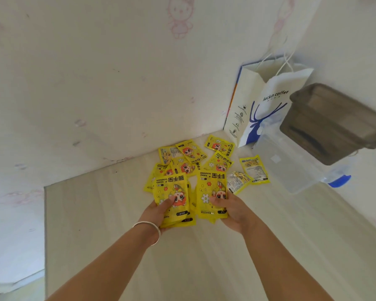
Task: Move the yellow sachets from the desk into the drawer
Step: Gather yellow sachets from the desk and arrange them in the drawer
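Both hands were already full, left hand (161, 210) clutching one stack of yellow sachets (172, 193) and right hand (229, 208) another, long sides pointing toward the desk's (269, 246) far corner where the loose ones lay, nearer the right hand, no drawer visible.

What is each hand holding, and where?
Left hand grips a sachet stack by its near end; right hand grips a sachet likewise.

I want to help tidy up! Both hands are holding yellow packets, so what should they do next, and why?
Probably carry them to the drawer, which is out of view. The left hand grips a stack of sachets and the right hand another sachet, so both are full. More loose sachets lie on the desk.
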